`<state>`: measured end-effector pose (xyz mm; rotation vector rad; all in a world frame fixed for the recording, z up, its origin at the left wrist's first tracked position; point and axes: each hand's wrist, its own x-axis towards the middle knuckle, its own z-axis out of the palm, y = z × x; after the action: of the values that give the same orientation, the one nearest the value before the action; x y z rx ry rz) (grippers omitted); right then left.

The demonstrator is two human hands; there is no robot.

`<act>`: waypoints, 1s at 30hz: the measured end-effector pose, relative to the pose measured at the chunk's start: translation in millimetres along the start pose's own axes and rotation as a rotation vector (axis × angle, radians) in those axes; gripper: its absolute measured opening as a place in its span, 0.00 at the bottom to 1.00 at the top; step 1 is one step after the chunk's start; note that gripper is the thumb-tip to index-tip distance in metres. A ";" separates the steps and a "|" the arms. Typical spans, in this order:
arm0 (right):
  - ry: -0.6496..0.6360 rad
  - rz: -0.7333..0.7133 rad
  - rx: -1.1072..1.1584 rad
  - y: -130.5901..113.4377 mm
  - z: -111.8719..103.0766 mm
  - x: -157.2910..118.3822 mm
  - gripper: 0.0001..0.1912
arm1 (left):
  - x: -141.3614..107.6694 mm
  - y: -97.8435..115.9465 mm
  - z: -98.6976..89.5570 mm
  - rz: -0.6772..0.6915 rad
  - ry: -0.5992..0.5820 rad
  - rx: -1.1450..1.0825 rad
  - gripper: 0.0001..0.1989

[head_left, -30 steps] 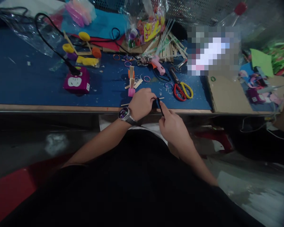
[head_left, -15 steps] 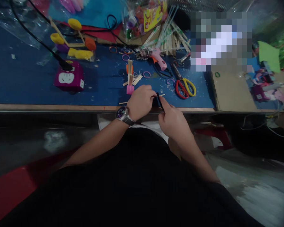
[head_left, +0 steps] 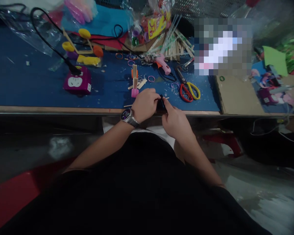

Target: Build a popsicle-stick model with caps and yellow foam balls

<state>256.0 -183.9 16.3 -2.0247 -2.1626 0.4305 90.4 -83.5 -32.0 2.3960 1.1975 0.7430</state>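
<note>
Left hand [head_left: 145,103] bends over a thin, pale wooden stick [head_left: 127,105], grip hidden; right hand [head_left: 176,120] holds a slim black tool [head_left: 162,101]. Stick seems light, stiff, easy to snap: hold both sides.

The person is wearing a black, short-sleeved top [head_left: 142,182] and, on the left wrist [head_left: 128,128], a round-faced silvery watch [head_left: 126,114].

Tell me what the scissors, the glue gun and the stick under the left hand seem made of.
Scissors: dull metal blades, judging by their grey look; red and yellow handles, probably smooth plastic from their even colour.
Glue gun: likely moulded plastic, given its smooth pink body.
Stick: probably bare wood, being pale and straight, though little of it shows.
</note>
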 end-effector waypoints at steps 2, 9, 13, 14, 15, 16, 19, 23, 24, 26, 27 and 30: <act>-0.037 0.011 -0.016 -1.9 -4.4 -4.9 0.43 | -0.4 0.8 0.0 -0.005 0.002 0.000 0.17; -0.061 0.058 -0.024 -2.9 -8.2 -26.7 0.43 | -2.2 4.4 -0.9 -0.004 -0.001 -0.005 0.17; -0.079 0.052 -0.026 -3.8 -7.9 -27.1 0.43 | -1.9 3.5 -3.0 -0.014 -0.009 -0.018 0.17; -0.090 0.053 -0.040 -4.8 -8.8 -25.7 0.43 | -1.8 3.1 -3.2 -0.012 -0.009 -0.023 0.17; -0.100 0.054 -0.056 -5.9 -9.9 -24.1 0.43 | -1.8 2.7 -3.3 -0.008 -0.007 -0.027 0.16; -0.108 0.054 -0.071 -7.0 -11.1 -22.3 0.43 | -1.8 2.4 -3.1 -0.004 -0.005 -0.030 0.16; -0.109 0.036 -0.075 -8.0 -13.9 -16.2 0.43 | -2.0 1.8 -2.0 0.006 0.007 -0.033 0.16; -0.088 0.015 -0.033 -5.0 -13.5 -6.1 0.43 | -1.9 0.9 -1.0 0.003 0.011 -0.035 0.16; -0.081 0.013 -0.029 -4.4 -13.0 -3.5 0.43 | -1.8 0.6 -0.9 0.003 0.009 -0.037 0.16; -0.073 0.009 -0.029 -4.2 -12.7 1.0 0.42 | -1.7 0.2 -0.8 0.007 0.004 -0.037 0.17; -0.075 0.008 -0.034 -4.8 -12.8 2.6 0.42 | -1.7 0.2 -0.8 0.013 0.004 -0.035 0.17; -0.092 0.028 -0.059 -8.8 -13.2 4.2 0.43 | -2.2 0.7 -0.5 0.032 0.012 -0.024 0.18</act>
<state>251.2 -178.7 31.1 -2.1081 -2.2273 0.4787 89.5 -85.7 -31.9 2.4000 1.1512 0.7782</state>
